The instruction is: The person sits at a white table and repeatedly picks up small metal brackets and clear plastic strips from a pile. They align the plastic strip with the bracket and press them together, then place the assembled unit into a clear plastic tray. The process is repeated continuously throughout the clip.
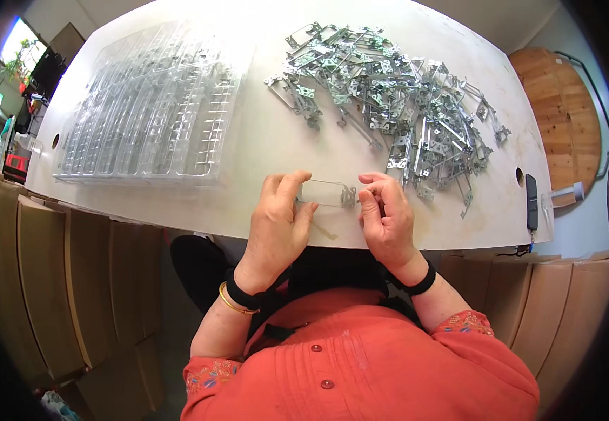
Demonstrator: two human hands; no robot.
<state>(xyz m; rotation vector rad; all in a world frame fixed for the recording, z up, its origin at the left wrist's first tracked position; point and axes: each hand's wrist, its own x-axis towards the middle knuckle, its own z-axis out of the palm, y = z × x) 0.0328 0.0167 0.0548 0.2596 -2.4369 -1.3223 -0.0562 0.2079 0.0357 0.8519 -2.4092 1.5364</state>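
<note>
Above the table's near edge, my left hand (276, 217) pinches one end of a thin metal wire frame (349, 196) between thumb and fingers. The frame is a long, narrow loop lying crosswise, with a small stamped bracket at its right end. Right beside that bracket is my right hand (389, 214), thumb and forefinger pressed together and the other fingers curled in. What its fingertips grip, if anything, is too small to make out. Beyond my right hand spreads a heap of similar silvery metal brackets (410, 98) with wire loops, tangled together.
Clear plastic trays (150, 112) with long compartments are stacked at the left of the white table (262, 154). A black phone-like object (532, 202) and a clear tube (565, 196) lie at the right edge. Cardboard boxes (83, 281) stand below the table; a round wooden board (560, 116) leans behind.
</note>
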